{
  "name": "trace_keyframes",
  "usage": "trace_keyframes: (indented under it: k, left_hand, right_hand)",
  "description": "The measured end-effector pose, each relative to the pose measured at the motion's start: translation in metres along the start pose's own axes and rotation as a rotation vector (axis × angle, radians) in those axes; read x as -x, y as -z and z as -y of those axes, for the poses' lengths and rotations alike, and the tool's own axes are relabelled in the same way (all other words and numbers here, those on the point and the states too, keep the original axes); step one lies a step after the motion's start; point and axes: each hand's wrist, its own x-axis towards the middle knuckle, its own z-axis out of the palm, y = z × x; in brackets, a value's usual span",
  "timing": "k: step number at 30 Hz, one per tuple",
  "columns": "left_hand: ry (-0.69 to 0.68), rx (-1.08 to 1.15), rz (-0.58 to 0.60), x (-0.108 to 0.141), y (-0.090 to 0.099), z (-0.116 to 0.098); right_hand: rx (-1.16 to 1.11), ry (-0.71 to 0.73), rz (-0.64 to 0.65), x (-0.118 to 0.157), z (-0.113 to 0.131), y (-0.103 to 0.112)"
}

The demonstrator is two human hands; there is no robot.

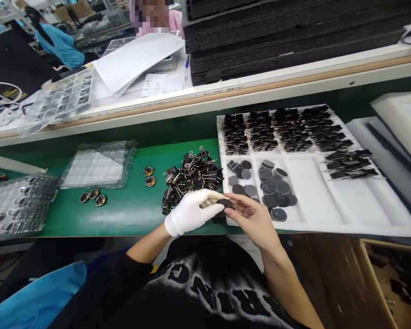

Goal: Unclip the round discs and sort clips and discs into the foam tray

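Between both hands is a small black round part (225, 204), near the front edge of the green table. My left hand (195, 211), in a white glove, pinches it from the left. From the right, the thumb and fingers of my bare right hand (251, 217) close on the same part. Just behind the glove lies a heap of black binder clips (195, 173) with silver handles. Dark round discs (277, 187) lie in compartments of a white foam tray (308, 183) to the right. Rows of black clips (284, 130) fill the tray's back part.
Several small round parts (100, 200) lie on the green table (130, 205) at the left, near clear plastic trays (97, 164). A white ledge (140, 109) crosses behind, with papers (140, 57) and black foam stacks (277, 36) beyond. Other people sit farther back.
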Motion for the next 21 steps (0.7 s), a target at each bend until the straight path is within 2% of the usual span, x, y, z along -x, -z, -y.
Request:
trace_keyframes:
  k: [3, 5, 8, 9, 10, 12, 14, 17, 21]
  left_hand:
    - [-0.157, -0.122, -0.018, 0.002, 0.023, 0.003]
    - [-0.179, -0.311, -0.1, -0.003, 0.048, 0.009]
    - [-0.009, -0.707, -0.324, -0.022, 0.092, 0.025]
    - [0.064, -0.816, -0.32, -0.03, 0.106, 0.032]
    - [0.133, -0.886, -0.282, -0.039, 0.119, 0.04]
    - [0.261, -0.946, -0.128, -0.057, 0.138, 0.056]
    - [0.373, -0.97, 0.05, -0.075, 0.146, 0.069]
    - [0.517, -0.968, 0.261, -0.098, 0.142, 0.082]
    - [0.593, -0.908, 0.36, -0.118, 0.137, 0.088]
  right_hand:
    - [-0.021, 0.028, 0.036, 0.0, -0.004, -0.002]
    - [-0.021, 0.094, 0.061, 0.003, -0.005, -0.004]
    - [-0.032, 0.173, 0.065, 0.009, -0.006, -0.005]
    - [-0.041, 0.178, 0.065, 0.011, -0.006, -0.004]
    - [-0.049, 0.173, 0.066, 0.012, -0.007, -0.003]
    - [-0.069, 0.143, 0.066, 0.014, -0.009, -0.001]
    - [-0.088, 0.113, 0.058, 0.014, -0.011, 0.0]
    - [-0.105, 0.089, 0.027, 0.015, -0.012, 0.0]
    - [-0.103, 0.081, -0.01, 0.019, -0.013, 0.0]
